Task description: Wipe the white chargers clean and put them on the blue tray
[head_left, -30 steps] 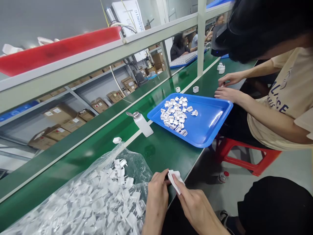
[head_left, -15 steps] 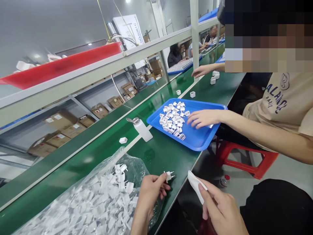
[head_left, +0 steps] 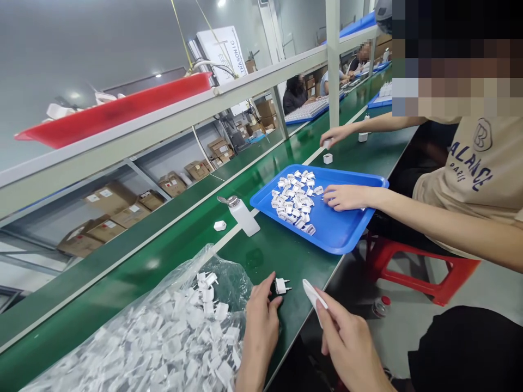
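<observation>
Green worktop point(head_left: 292, 253) backs a white, two-pinned plug point(head_left: 281, 286) beside parted left fingers point(head_left: 265, 284); right fingers point(head_left: 328, 324) pinch folded cloth point(head_left: 311, 294).

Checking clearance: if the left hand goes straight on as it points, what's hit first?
Likely the white two-pin plug, right at the left hand; whether they already touch is unclear.

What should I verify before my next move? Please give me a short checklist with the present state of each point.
1. White cloth held by the right hand: ok, between thumb and fingers.
2. Left hand gripping the plug: cannot tell; its fingertips are close, but contact is unclear.
3. Plug's pins pointing away from the left hand: ok.
4. Plug free of marks: cannot tell, too small.
5. Blue tray free of other hands: not ok; a co-worker's hand is over it.
</observation>
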A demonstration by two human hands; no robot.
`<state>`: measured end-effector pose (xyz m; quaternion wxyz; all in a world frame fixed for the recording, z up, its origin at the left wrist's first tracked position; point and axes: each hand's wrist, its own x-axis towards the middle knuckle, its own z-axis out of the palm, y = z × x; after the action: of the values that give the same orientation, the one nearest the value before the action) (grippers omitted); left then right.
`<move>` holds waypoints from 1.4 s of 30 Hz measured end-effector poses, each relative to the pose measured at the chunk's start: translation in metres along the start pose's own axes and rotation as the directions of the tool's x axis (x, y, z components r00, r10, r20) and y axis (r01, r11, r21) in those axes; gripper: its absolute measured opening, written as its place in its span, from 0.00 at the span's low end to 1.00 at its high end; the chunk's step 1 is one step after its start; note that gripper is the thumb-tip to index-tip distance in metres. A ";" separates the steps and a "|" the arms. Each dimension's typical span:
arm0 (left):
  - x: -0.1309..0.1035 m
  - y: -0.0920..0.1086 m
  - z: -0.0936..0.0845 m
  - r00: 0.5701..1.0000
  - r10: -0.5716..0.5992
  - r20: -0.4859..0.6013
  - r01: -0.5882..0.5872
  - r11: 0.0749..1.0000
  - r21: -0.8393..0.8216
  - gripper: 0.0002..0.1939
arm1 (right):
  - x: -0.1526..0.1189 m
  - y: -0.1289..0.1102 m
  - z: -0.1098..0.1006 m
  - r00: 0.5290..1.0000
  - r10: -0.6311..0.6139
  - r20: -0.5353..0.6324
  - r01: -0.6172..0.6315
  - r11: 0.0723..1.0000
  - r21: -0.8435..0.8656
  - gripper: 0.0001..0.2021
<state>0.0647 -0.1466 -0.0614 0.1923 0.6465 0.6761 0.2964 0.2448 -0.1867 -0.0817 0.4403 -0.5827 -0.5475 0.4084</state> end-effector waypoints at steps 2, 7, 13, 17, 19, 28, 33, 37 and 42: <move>0.003 -0.002 0.005 1.000 0.011 -0.009 -0.011 1.000 0.001 0.20 | 0.007 0.004 0.016 0.983 -0.184 0.021 0.185 0.974 -0.129 0.24; 0.004 -0.004 0.010 1.000 0.010 -0.023 -0.011 1.000 -0.013 0.19 | 0.013 0.016 0.050 0.835 -0.539 0.112 0.535 0.746 -0.398 0.24; 0.000 0.000 0.008 0.999 0.035 -0.014 -0.035 0.999 -0.035 0.18 | 0.032 0.009 0.046 0.860 -0.447 0.248 0.511 0.755 -0.410 0.25; 0.001 -0.001 0.013 0.998 0.029 -0.057 -0.030 0.999 -0.032 0.19 | 0.058 -0.009 0.040 0.875 -0.395 0.280 0.481 0.772 -0.415 0.21; 0.000 -0.004 0.017 0.995 0.024 -0.093 -0.026 0.999 -0.027 0.23 | 0.068 -0.017 0.038 0.877 -0.382 0.291 0.475 0.776 -0.415 0.19; -0.004 -0.006 0.021 0.990 0.040 -0.135 -0.037 0.999 0.024 0.20 | 0.040 0.001 0.036 0.820 -0.446 0.359 0.567 0.716 -0.407 0.26; -0.002 -0.002 0.015 0.993 -0.005 -0.119 0.009 1.000 0.027 0.18 | 0.015 0.012 0.018 0.830 -0.414 0.374 0.535 0.780 -0.325 0.25; -0.005 0.010 0.004 0.996 -0.075 -0.055 0.076 0.997 0.009 0.20 | 0.003 0.008 -0.010 0.981 -0.119 0.156 0.132 0.988 -0.076 0.24; -0.005 0.024 -0.001 0.987 -0.162 -0.013 0.161 0.983 -0.084 0.23 | 0.001 0.001 -0.030 0.985 0.171 -0.034 -0.165 0.978 0.128 0.34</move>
<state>0.0829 -0.1518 -0.0451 0.2357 0.5781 0.7153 0.3140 0.2740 -0.1880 -0.0743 0.4521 -0.6071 -0.4598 0.4644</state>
